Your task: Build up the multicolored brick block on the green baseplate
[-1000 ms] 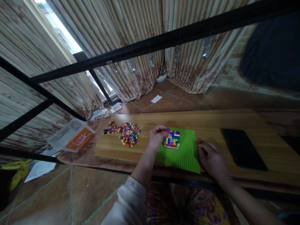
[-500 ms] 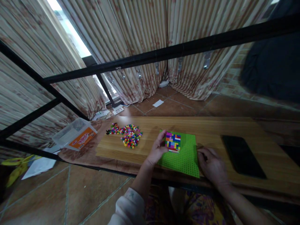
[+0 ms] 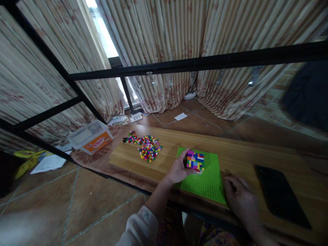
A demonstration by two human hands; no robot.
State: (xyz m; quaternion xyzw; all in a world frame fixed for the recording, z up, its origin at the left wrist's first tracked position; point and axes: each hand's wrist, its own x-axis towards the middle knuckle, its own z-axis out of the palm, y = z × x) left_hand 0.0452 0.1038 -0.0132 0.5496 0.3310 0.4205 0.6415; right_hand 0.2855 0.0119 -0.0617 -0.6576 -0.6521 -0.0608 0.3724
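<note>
A green studded baseplate lies on the wooden board. On its far left part stands a small block of many-coloured bricks. My left hand rests at the left side of that block, fingers curled against it. My right hand lies on the board at the baseplate's right near corner, fingers bent and touching its edge. A heap of loose coloured bricks lies on the board to the left.
A black phone lies flat on the board at the right. A clear plastic box with an orange label sits at the left end. Black metal bars cross in front of striped curtains. Papers lie on the tiled floor.
My left hand has come down from the top of the brick block to its left side. The view has swung left and up; my right hand stays at the baseplate's corner.
</note>
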